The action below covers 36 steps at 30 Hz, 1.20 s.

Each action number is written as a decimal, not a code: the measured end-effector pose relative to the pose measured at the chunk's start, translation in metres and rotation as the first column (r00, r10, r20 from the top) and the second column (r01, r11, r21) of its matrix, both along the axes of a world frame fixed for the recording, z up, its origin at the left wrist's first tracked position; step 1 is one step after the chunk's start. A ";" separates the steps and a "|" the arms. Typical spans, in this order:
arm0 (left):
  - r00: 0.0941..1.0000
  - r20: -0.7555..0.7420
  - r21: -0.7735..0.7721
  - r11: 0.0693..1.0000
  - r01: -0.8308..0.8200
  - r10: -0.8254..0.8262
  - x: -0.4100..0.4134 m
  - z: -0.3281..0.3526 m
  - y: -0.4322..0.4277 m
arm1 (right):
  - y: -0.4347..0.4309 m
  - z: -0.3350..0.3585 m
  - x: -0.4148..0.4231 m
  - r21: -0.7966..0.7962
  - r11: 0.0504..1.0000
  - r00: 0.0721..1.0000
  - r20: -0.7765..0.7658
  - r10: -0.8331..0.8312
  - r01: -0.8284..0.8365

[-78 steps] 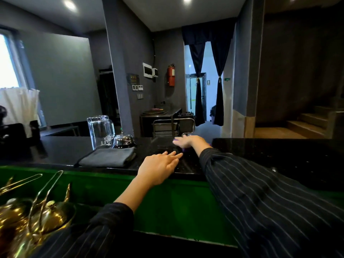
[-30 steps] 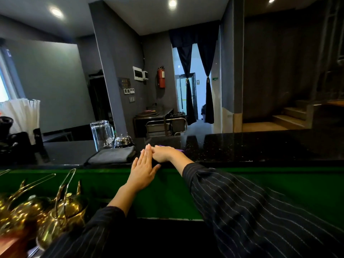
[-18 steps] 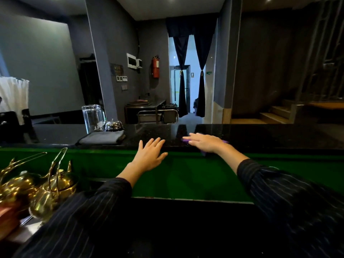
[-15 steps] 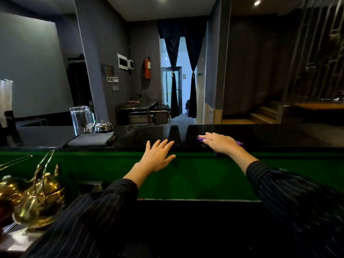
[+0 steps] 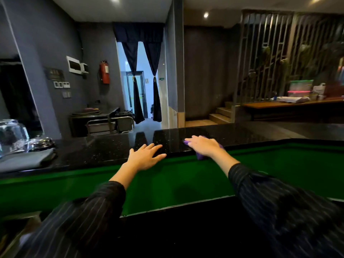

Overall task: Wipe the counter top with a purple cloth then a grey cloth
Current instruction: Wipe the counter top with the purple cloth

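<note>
My flat right hand [image 5: 203, 147] presses the purple cloth [image 5: 200, 156] further right along the counter [image 5: 104, 151] now; left hand [image 5: 144, 158] rests flat, empty. Purple pass continues; grey cloth [image 5: 24, 161] waits.

Glass jug [image 5: 11, 135] beside metal bell [image 5: 41, 143]; red extinguisher [image 5: 104, 72] on wall [image 5: 93, 43]

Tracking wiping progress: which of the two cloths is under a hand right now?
The purple cloth, under the right hand at the near edge of the counter top. The folded grey cloth lies untouched far to the left.
</note>
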<state>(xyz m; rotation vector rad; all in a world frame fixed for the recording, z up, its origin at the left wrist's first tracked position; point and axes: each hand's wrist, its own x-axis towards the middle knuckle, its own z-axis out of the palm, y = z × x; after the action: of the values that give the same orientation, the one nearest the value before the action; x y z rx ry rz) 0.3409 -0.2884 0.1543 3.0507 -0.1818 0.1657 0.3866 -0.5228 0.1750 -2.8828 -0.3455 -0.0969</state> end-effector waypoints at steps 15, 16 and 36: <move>0.996 0.081 0.029 0.999 -0.043 0.040 0.001 -0.006 -0.002 | 0.105 0.019 0.015 -0.026 0.945 0.924 -0.203 -0.324 0.326; 0.996 0.078 0.006 0.999 -0.050 0.049 0.001 -0.005 -0.002 | 0.112 0.023 0.010 0.064 0.970 0.939 -0.273 -0.207 0.233; 0.989 -0.146 0.140 0.989 0.053 -0.033 0.183 0.006 -0.165 | -0.117 -0.008 0.073 0.068 0.995 0.997 0.024 -0.070 0.068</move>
<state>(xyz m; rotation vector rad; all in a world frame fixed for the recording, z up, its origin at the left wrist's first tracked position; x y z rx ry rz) 0.5243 -0.4531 0.1603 3.1824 -0.2604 -0.0729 0.4593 -0.6402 0.1668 -2.8289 -0.2430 -0.1553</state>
